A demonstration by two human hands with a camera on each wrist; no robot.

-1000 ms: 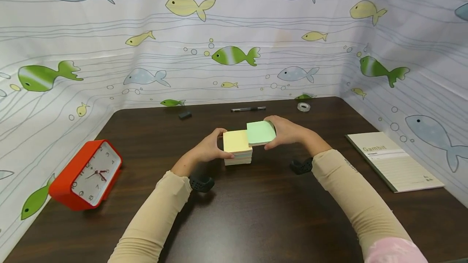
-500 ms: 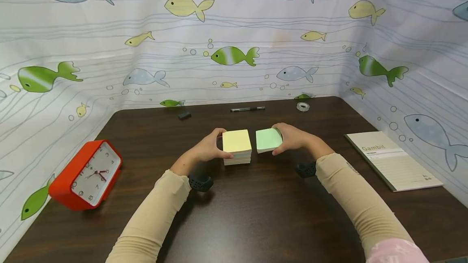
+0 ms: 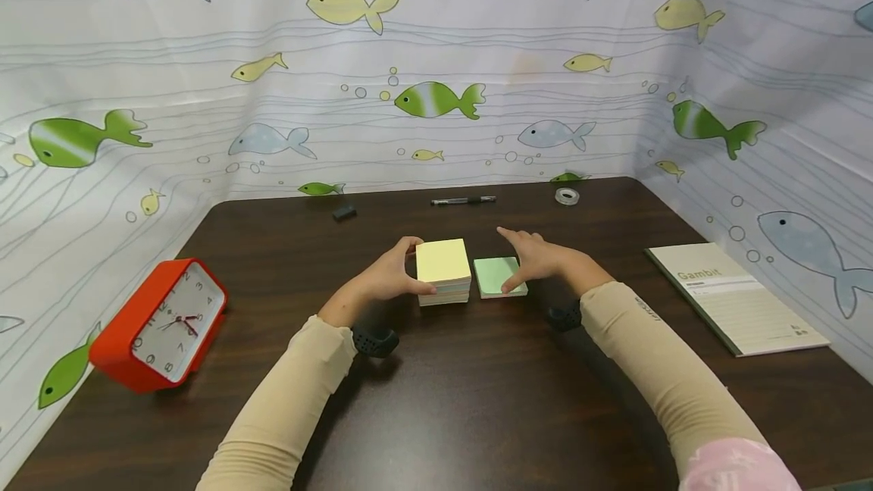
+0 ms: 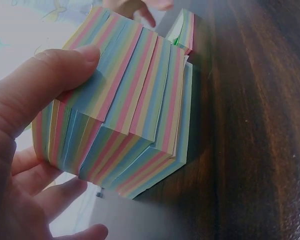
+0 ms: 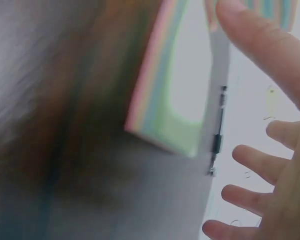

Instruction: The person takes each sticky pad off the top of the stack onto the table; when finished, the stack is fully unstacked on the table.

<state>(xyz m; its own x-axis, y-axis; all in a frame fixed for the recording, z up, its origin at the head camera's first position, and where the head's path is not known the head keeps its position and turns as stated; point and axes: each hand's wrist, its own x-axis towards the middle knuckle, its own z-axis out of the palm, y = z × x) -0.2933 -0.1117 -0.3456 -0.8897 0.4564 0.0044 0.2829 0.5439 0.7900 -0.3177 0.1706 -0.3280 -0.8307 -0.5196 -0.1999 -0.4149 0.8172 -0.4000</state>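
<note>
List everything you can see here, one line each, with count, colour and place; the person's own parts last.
Stack of note pads: 1, yellow top, striped sides, mid-table
Green-topped pad: 1, striped sides, right of the stack, apart
Clock: 1, red, white face, table's left
Notebook: 1, cream, table's right
Pen: 1, dark and clear, table's back
Tape roll: 1, whitish, back right
Small block: 1, dark, back left
Table: 1, dark brown, below everything
Fish-print backdrop: 1, white, around the table
Wrist devices: 2, black, at the wrists
Sleeves: 2, beige, forearms
Hands: 2, bare; left hand gripping the stack, right hand at the green-topped pad
</note>
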